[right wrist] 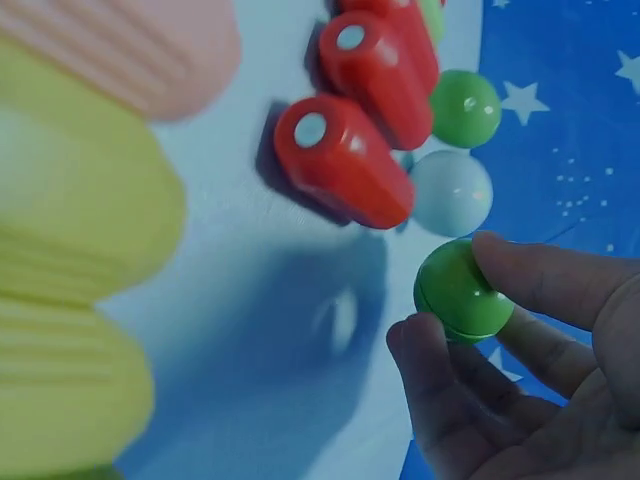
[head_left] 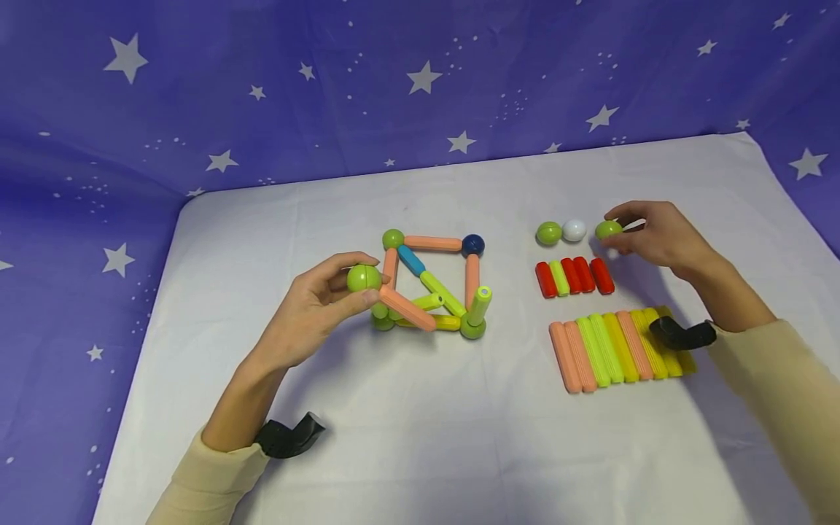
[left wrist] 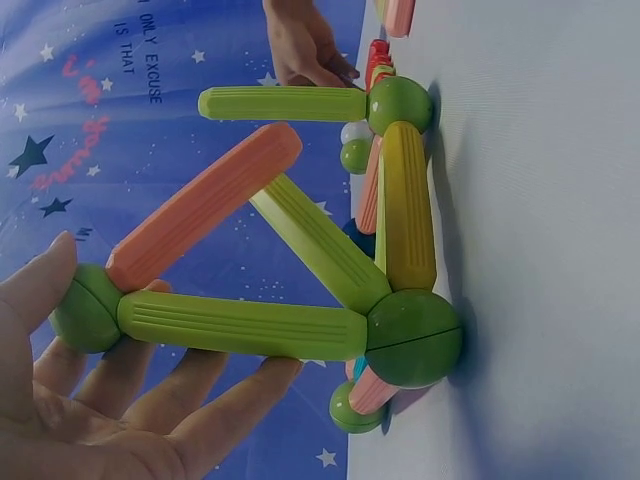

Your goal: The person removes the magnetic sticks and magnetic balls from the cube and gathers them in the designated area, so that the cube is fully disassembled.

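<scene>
In the left hand [head_left: 308,310], between thumb and fingers: green ball [head_left: 364,278], one, pinched, grip no wider than the ball. Below these fingers: lime rod [left wrist: 245,325], roughly upright, running from the green ball down to a corner ball [left wrist: 415,338].

Rightward from the left fingers: salmon rod [head_left: 408,309], one, joined at one end to the green ball. Left hand the nearer. Long axis slanting down and away from the fingers; free end pointing right and towards the person. Near that end: leaning lime rod [left wrist: 325,245], rising from the corner ball; contact between the two, cannot tell.

In the right hand [head_left: 656,233], between thumb and fingertips: second green ball [head_left: 609,230], one, held; round, no long axis. Deciding relation, by judgement: salmon rod's free end lies well apart from the right fingers, to their left and nearer the person.

Just left of the right fingertips: white ball [head_left: 574,230], then loose green ball [head_left: 548,233]. Nearer the person: short red rods [head_left: 569,275].
</scene>
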`<state>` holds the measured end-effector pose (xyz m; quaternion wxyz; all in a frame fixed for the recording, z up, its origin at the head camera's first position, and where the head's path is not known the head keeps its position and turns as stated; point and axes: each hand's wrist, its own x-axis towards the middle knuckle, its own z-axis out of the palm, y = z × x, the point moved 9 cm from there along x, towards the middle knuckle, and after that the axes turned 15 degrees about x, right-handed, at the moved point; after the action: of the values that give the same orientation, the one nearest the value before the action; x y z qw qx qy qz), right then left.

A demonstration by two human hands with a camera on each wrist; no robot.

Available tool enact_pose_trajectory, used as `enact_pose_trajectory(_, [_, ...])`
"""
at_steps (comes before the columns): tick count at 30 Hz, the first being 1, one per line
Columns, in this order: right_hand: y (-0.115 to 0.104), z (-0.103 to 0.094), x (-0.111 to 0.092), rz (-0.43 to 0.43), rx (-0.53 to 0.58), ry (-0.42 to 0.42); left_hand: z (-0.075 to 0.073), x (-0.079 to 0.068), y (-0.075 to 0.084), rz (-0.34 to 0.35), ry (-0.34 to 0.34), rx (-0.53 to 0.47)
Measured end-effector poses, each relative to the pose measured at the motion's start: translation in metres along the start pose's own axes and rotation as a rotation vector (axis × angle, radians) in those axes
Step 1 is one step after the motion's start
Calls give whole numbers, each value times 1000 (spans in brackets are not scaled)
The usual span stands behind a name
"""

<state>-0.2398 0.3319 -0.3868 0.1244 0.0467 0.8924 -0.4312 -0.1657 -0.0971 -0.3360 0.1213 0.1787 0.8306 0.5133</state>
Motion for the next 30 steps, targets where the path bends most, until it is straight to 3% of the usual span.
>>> enact_pose_trajectory(13, [5,6,17,16,6,-41,2,0,-2,-13,-7,-14])
enact_pose_trajectory(30, [6,4,6,10,15,-62,1,3,-4,-3,5,-56])
